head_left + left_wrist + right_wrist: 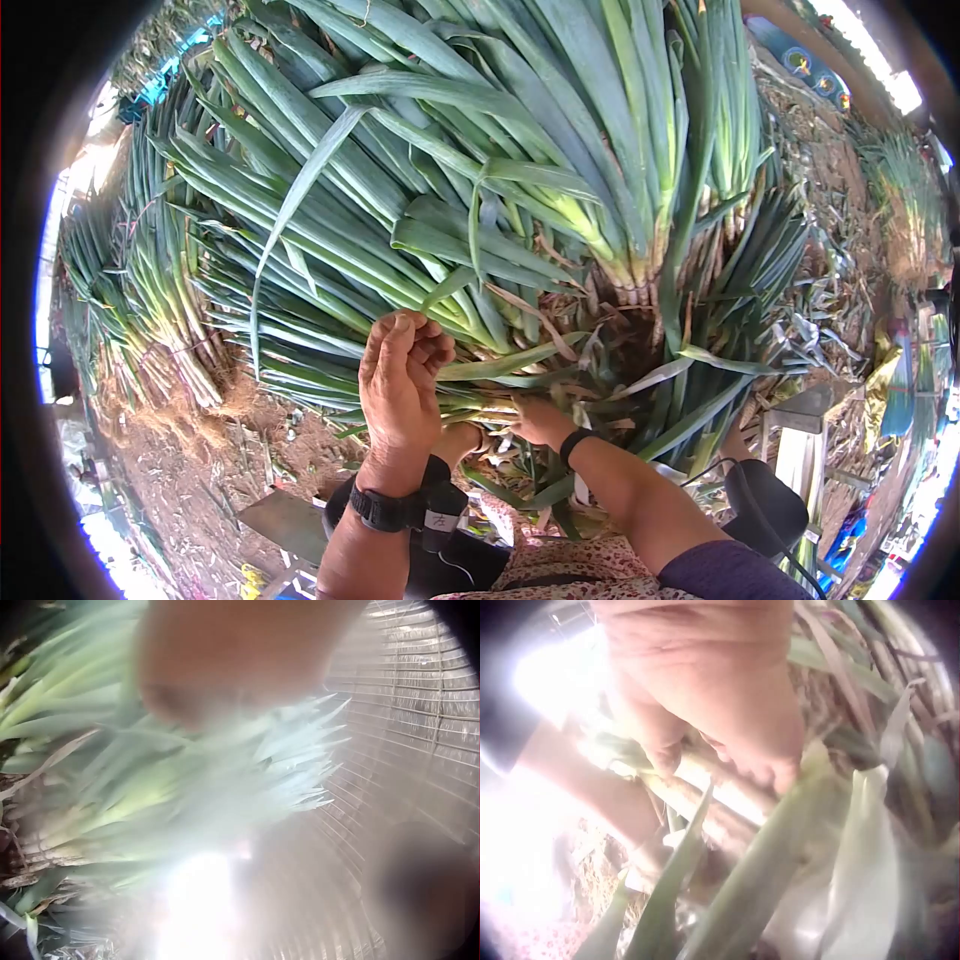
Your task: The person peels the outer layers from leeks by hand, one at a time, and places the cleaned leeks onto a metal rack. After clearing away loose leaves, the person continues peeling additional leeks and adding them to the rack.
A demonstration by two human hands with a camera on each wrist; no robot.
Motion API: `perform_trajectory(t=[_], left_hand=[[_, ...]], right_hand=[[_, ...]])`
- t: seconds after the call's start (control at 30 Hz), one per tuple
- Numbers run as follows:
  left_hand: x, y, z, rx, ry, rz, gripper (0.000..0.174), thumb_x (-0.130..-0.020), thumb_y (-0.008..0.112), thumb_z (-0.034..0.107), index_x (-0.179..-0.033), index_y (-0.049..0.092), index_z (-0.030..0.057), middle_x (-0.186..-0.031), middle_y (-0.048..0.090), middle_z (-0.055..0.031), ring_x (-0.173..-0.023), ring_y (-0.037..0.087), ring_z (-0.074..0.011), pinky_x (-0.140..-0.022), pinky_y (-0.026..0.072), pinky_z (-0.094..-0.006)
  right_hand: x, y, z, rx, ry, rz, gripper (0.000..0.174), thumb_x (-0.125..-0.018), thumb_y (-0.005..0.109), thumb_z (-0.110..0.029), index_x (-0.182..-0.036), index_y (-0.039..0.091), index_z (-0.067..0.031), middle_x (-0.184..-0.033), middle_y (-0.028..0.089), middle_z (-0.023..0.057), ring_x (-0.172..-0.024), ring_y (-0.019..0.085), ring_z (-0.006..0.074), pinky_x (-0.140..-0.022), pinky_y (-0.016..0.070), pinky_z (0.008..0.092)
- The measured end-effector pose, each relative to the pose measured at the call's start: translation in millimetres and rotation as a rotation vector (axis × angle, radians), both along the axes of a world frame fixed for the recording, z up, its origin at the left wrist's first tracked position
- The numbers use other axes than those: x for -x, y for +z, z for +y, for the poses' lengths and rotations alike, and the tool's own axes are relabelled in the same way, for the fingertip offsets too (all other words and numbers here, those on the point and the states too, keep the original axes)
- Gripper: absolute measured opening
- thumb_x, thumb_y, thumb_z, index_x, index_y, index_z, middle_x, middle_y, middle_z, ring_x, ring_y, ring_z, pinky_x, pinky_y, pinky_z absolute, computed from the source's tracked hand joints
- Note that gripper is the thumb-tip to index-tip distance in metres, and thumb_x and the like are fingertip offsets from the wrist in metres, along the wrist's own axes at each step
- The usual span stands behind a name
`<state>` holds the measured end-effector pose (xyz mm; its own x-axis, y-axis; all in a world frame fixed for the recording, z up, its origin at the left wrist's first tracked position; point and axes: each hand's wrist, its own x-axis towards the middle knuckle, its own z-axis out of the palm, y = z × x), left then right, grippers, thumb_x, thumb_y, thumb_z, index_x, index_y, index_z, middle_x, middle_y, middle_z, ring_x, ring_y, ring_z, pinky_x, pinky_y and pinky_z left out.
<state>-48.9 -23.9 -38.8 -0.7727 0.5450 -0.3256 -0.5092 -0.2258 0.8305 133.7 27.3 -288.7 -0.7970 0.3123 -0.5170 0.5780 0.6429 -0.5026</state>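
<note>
My left hand (400, 385) is raised in front of the pile, with its fingers loosely curled and nothing seen between them. Just beyond its fingertips, the end of a green leaf (448, 290) overlaps them in the head view. Lower and to the right, my right hand (541, 422) grips pale stalks of green onions (490, 408) that lie sideways at the pile's foot. In the right wrist view the thumb and fingers (776, 769) bend around these stalks (739, 796). A big heap of long-leaved green onions (420, 160) fans out ahead of both hands.
Another tied bundle of green onions (170, 310) stands at the left, roots on the soil. More green onions (905, 200) lie at the far right. Dry leaf scraps (830, 260) litter the ground. A bare foot (458, 443) is between the hands, and a metal plate (290, 525) lies lower left.
</note>
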Motion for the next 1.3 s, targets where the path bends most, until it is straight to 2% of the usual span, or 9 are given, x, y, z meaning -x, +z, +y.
perform_trajectory(t=[0.17,0.33,0.5,0.63,0.7,0.77,0.9,0.97,1.3], left_hand=[[3.2,-1.0,0.9,-0.01,0.036,-0.053,0.017,-0.092,0.053,0.019,-0.095,0.057,0.0035,-0.086,0.058,-0.0065,-0.076,0.057,-0.0165,-0.071,0.0475,-0.03],[0.3,-3.3,1.8,-0.05,-0.02,-0.018,0.022,-0.091,0.054,0.028,-0.094,0.056,0.006,-0.085,0.059,-0.0055,-0.076,0.057,-0.0157,-0.07,0.0472,-0.0288],[-37.8,21.3,-11.6,-0.049,-0.834,0.244,0.039,-0.09,0.053,0.039,-0.082,0.061,0.0016,-0.079,0.062,-0.0078,-0.073,0.058,-0.0144,-0.066,0.0447,-0.0254],[-92.0,6.8,-35.6,-0.107,-1.635,-0.009,0.034,-0.088,0.064,0.028,-0.106,0.061,-0.0002,-0.097,0.063,-0.0073,-0.09,0.058,-0.0124,-0.082,0.0468,-0.0277],[-108.7,2.8,-37.2,-0.143,-1.655,0.381,0.034,-0.088,0.063,0.027,-0.109,0.06,0.0011,-0.099,0.063,-0.0067,-0.091,0.059,-0.0129,-0.082,0.047,-0.0274],[-106.7,6.8,-35.1,-0.05,-1.318,0.09,0.039,-0.087,0.063,0.028,-0.114,0.057,0.0007,-0.1,0.063,-0.0071,-0.092,0.06,-0.0137,-0.083,0.047,-0.0293],[-97.7,39.8,-14.6,-0.054,-0.693,0.829,0.031,-0.082,0.069,0.021,-0.104,0.056,0.0032,-0.098,0.063,-0.0083,-0.083,0.062,-0.0213,-0.082,0.0478,-0.0387],[-123.0,67.9,-1.1,-0.322,-0.503,-0.2,0.032,-0.082,0.069,0.02,-0.106,0.056,0.0038,-0.096,0.063,-0.0058,-0.086,0.062,-0.0205,-0.082,0.0481,-0.0369],[-171.2,78.1,25.2,-0.258,-0.572,0.075,0.023,-0.078,0.068,0.009,-0.099,0.061,0.0029,-0.091,0.064,-0.0044,-0.079,0.062,-0.0171,-0.071,0.0519,-0.0336]], right_hand=[[-16.7,-6.4,-5.3,0.062,0.171,-0.247,0.043,-0.076,0.064,-0.031,-0.111,0.057,-0.0068,-0.105,0.063,0.0154,-0.092,0.062,0.0319,-0.078,0.0502,0.0448],[-60.2,33.6,11.5,0.15,-0.036,0.171,0.044,-0.079,0.063,-0.033,-0.113,0.058,-0.0049,-0.103,0.062,0.0198,-0.094,0.06,0.0365,-0.081,0.048,0.0417],[-103.6,139.3,41.3,0.291,-0.209,0.248,0.046,-0.077,0.067,-0.033,-0.111,0.06,-0.0025,-0.096,0.064,0.0195,-0.093,0.06,0.0357,-0.081,0.0471,0.0393],[-143.8,197.3,52.8,0.224,-0.338,0.405,0.045,-0.074,0.072,-0.024,-0.111,0.06,-0.0009,-0.091,0.063,0.0174,-0.085,0.061,0.0285,-0.074,0.0474,0.0336],[-156.1,231.4,50.0,0.184,-0.39,0.57,0.044,-0.075,0.072,-0.022,-0.111,0.059,-0.0007,-0.091,0.062,0.0166,-0.084,0.061,0.0274,-0.072,0.0473,0.0329],[-167.2,257.2,36.0,0.099,-0.437,0.681,0.045,-0.075,0.072,-0.019,-0.114,0.058,-0.0003,-0.091,0.06,0.0138,-0.08,0.059,0.0262,-0.071,0.0468,0.0332],[-177.9,258.4,-2.8,-0.024,-0.43,0.876,0.046,-0.078,0.07,-0.017,-0.117,0.055,0.0002,-0.09,0.057,0.0128,-0.078,0.057,0.0253,-0.07,0.0461,0.0334],[-172.4,262.6,-7.8,0.104,-0.492,0.758,0.052,-0.076,0.072,-0.019,-0.121,0.053,0.0008,-0.096,0.058,0.0145,-0.082,0.058,0.0252,-0.071,0.0469,0.0337],[-170.7,319.5,14.2,0.059,-0.433,0.737,0.04,-0.073,0.072,-0.026,-0.097,0.056,0.0027,-0.081,0.06,0.0188,-0.077,0.061,0.0335,-0.069,0.0473,0.0382]])
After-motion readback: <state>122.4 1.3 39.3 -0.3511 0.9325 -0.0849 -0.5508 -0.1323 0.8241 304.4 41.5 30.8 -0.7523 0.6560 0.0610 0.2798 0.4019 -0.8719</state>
